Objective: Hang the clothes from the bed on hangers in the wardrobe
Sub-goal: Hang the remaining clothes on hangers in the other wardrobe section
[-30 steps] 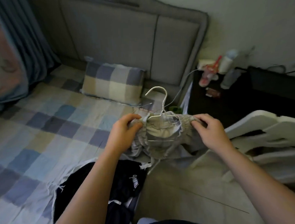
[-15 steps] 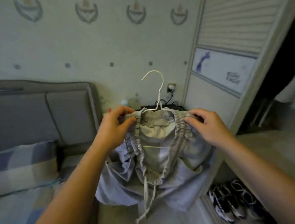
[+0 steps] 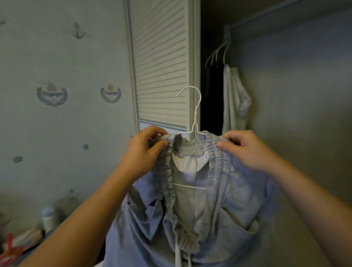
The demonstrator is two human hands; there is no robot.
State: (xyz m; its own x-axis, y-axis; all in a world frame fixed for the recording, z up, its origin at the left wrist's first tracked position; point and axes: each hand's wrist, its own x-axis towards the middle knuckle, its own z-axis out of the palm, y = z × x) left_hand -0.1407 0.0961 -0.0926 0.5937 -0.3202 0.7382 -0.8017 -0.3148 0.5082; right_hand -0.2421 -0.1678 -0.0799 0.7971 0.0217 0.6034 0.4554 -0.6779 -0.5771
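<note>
Carried from the bed, the grey garment (image 3: 194, 213) on its white hanger (image 3: 195, 122) now faces the open wardrobe's rail (image 3: 276, 10) at far right, its waistband pinched in the grip of the left hand (image 3: 143, 155) and right hand (image 3: 250, 150), ready for hooking.

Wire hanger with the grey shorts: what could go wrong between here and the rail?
1. The left hand and right hand both pinch the waistband of the grey shorts onto the wire hanger. Releasing either grip to hook it may let the elastic slide off.
2. The hanger's hook stands close to the edge of the louvred door and could snag it.
3. The near end of the rail is bunched with hangers and a white garment, so the new hook might tangle there.
</note>
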